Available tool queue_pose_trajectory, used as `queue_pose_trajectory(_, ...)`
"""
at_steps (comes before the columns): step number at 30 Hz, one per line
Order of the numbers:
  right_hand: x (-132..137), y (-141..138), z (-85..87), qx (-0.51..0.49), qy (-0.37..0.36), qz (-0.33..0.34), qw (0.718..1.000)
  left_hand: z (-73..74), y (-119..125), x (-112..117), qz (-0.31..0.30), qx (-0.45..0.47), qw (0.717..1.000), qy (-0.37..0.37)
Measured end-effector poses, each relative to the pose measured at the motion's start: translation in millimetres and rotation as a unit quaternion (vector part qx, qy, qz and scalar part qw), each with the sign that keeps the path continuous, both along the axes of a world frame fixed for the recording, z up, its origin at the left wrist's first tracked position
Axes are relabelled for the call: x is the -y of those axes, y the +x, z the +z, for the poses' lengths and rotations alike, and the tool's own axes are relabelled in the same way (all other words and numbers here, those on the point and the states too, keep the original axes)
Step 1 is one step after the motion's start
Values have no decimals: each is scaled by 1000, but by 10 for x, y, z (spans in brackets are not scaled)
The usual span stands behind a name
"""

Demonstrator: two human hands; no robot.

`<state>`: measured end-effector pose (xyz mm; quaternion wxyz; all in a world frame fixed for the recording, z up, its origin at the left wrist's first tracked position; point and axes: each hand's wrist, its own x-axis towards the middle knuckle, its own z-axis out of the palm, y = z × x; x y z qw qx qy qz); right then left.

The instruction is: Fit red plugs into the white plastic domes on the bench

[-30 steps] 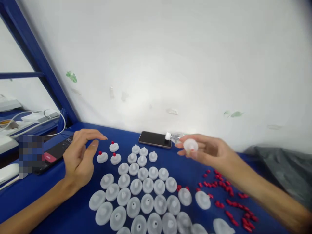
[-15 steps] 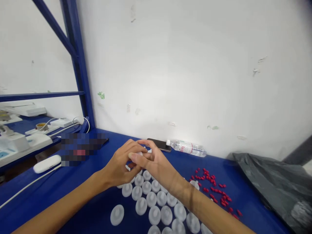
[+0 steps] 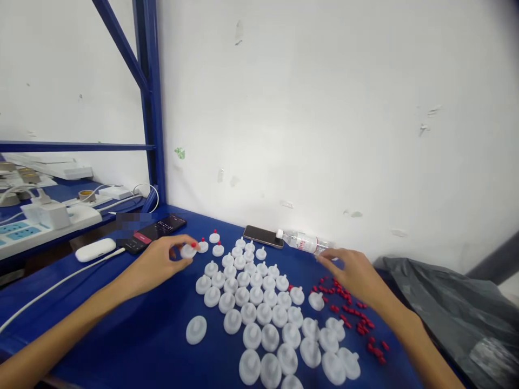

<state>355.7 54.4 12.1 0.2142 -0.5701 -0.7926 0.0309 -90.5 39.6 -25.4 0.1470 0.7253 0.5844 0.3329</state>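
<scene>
Both hands have parted since half a second ago, when they were joined above the white pieces at centre frame. The left has swung out to centre left and the right to centre right.

Nearest the viewer, in the lower middle of the frame, the blue table (image 3: 133,346) carries rows of plain white pieces (image 3: 259,310), round discs each with a raised stub. To their right lies a scatter of small red pins (image 3: 348,312). The right hand (image 3: 352,274), slightly blurred, hovers palm down over the far edge of that scatter. Its fingers are loosely apart and nothing shows in them.

Further back at centre left, the left hand (image 3: 156,265) has thumb and fingertips clamped on a red-tipped white piece (image 3: 188,250). The piece is low over the table, just beside three finished pieces (image 3: 214,237) that also carry red tips. Whether it already touches the table cannot be told.

The step in hand appears to be setting this fitted piece down with the fitted group. The next move would call for a gentle release so the piece sits upright. Lifting a single pin out of the scatter would need a fine fingertip pinch.

Farthest back, against the white wall, a dark phone (image 3: 263,236) lies flat. A water bottle (image 3: 305,242) lies on its side, its cap at the phone's end. A second phone (image 3: 156,231) and a white case (image 3: 95,249) sit at the left. A grey bag (image 3: 446,302) is slumped at the right.
</scene>
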Motion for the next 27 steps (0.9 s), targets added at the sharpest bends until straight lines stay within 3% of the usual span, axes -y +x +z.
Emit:
queue_pose_trajectory(5,-38,198,-282,-44,-74,42,995,-141,-5,163,-38,-26,999,-15)
queue_pose_trajectory(14,45,143,-341,-69,-125,59,988,-237,15,159,-39,-28,999,24)
queue_pose_trajectory(18,94,96,-335,-90,-107,80,987,-180,36,191,-31,-30,995,90)
queue_pose_trajectory(21,114,81,-318,-72,-94,80,990,-75,100,134,-61,-57,992,96)
queue_pose_trajectory(25,143,105,-298,-72,-69,35,994,63,185,-30,-128,-93,983,98)
queue_pose_trajectory(27,134,130,-283,-82,-64,8,995,60,197,-96,-135,-100,977,128)
